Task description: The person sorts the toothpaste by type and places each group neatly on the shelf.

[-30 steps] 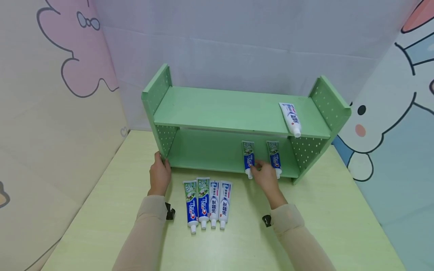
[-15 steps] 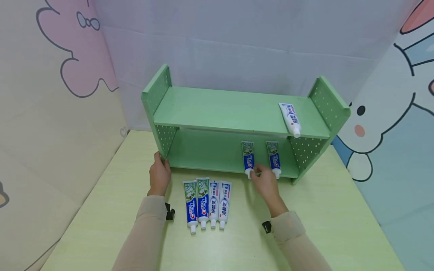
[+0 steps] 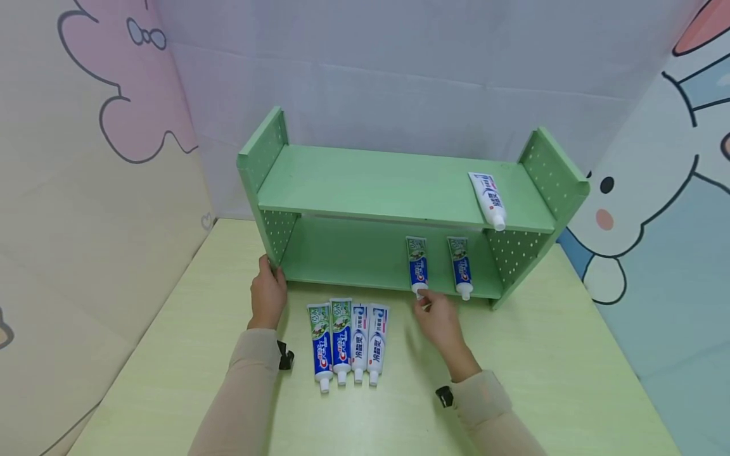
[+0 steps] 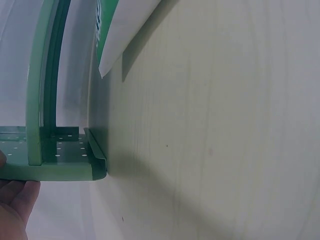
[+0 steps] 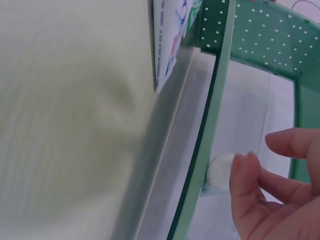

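My left hand (image 3: 268, 296) grips the left side panel (image 4: 55, 171) of a green two-tier shelf (image 3: 342, 284), thumb and fingers on opposite faces in the left wrist view. My right hand (image 3: 441, 324) is at the white cap of a green-and-blue Crest toothpaste tube (image 3: 418, 263) lying on the lower tier. In the right wrist view its bent fingertips touch or nearly touch the cap (image 5: 221, 171), while the thumb stands apart. A matching toothpaste tube (image 3: 460, 263) lies to the right on the same tier. One white toothpaste tube (image 3: 488, 199) is on the upper tier.
On the table (image 3: 217, 392) in front of the shelf, two Crest tubes (image 3: 322, 342) and two white toothpaste tubes (image 3: 377, 342) lie side by side, caps toward me. Cartoon-printed cloth (image 3: 114, 209) hangs on both sides, with plain cloth behind the shelf.
My right hand has drawn back slightly toward me, from beside the tube's lower end to its cap. The left hand stays on the side panel, and the tubes look unmoved.
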Demonstrator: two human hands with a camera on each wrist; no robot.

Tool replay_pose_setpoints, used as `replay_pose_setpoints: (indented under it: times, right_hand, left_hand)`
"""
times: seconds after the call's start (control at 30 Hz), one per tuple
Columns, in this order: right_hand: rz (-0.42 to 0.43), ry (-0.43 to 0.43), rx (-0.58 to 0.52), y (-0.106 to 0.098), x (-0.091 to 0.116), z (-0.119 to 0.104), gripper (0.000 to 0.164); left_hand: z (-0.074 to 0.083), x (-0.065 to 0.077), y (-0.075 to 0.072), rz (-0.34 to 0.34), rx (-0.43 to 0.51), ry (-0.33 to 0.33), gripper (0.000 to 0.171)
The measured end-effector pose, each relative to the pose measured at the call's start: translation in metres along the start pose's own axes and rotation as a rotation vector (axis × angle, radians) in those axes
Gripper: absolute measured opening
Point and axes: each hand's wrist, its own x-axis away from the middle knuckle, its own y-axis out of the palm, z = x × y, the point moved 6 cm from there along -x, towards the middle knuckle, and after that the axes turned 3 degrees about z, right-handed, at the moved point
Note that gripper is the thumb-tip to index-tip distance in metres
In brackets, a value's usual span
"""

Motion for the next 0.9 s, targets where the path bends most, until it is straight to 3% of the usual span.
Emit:
replay_pose_setpoints:
  times: [0.4, 0.9]
  right_hand:
    - [-0.049, 0.047, -0.007, 0.009, 0.015, -0.001, 0.037]
    - [-0.131, 0.043, 0.004, 0.027, 0.03, -0.002, 0.036]
  left_hand:
    - [0.0, 0.0, 0.0, -0.002, -0.001, -0.004, 0.036]
    - [0.0, 0.0, -0.001, -0.013, -0.001, -0.022, 0.036]
